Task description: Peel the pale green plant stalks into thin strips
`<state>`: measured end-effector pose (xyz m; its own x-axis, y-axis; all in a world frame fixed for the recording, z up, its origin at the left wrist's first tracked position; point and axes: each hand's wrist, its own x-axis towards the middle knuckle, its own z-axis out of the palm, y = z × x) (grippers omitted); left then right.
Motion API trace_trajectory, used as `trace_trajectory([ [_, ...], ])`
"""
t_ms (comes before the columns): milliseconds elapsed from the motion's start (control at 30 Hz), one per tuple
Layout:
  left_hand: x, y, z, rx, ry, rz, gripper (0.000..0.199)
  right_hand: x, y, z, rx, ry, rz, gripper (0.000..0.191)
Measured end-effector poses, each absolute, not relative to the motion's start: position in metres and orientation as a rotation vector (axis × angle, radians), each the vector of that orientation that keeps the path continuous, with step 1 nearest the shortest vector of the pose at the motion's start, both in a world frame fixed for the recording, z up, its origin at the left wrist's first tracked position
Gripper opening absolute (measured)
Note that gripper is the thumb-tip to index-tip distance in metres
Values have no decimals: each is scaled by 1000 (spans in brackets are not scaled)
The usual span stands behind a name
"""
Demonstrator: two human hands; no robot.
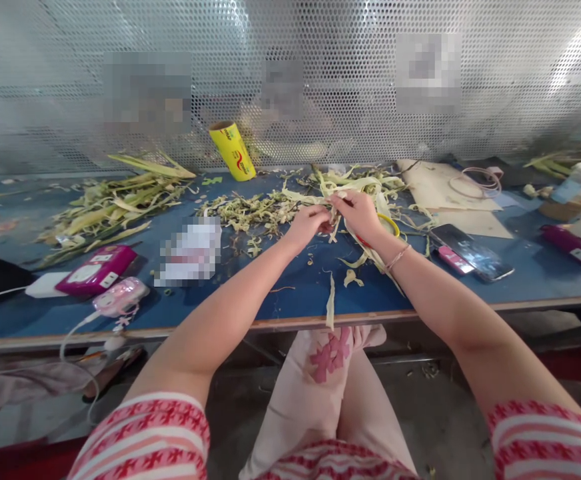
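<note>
My left hand [310, 225] is closed in a pinch on a pale, curled plant strip [335, 219] above the blue table. My right hand [358, 212] pinches the same strip close beside it, fingertips nearly touching the left ones. Around and behind both hands lies a loose pile of pale green and cream plant strips [250, 210]. Under my right wrist shows a yellow loop [389, 224], with a bit of red near it; the rest is hidden. One narrow pale strip [330, 301] hangs over the table's front edge.
A bundle of long husk-like leaves [125, 197] lies at left. A yellow tube [233, 150] leans against the perforated metal screen. A purple device [98, 269] and pink case [120, 297] with a cable are front left. A phone [473, 252], brown paper [443, 187] and plastic tub [578, 190] stand right.
</note>
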<state>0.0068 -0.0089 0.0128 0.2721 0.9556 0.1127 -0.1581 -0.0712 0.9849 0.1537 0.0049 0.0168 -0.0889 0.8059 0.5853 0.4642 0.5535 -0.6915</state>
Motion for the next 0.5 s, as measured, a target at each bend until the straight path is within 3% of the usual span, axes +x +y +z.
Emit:
trace_trajectory([
  [267, 3, -9, 13, 1267, 846, 1137, 8, 156, 3, 20, -1094, -1626, 527, 49],
  [500, 3, -8, 16, 1160, 765, 1115, 7, 162, -3, 28, -734, -1767, 917, 35],
])
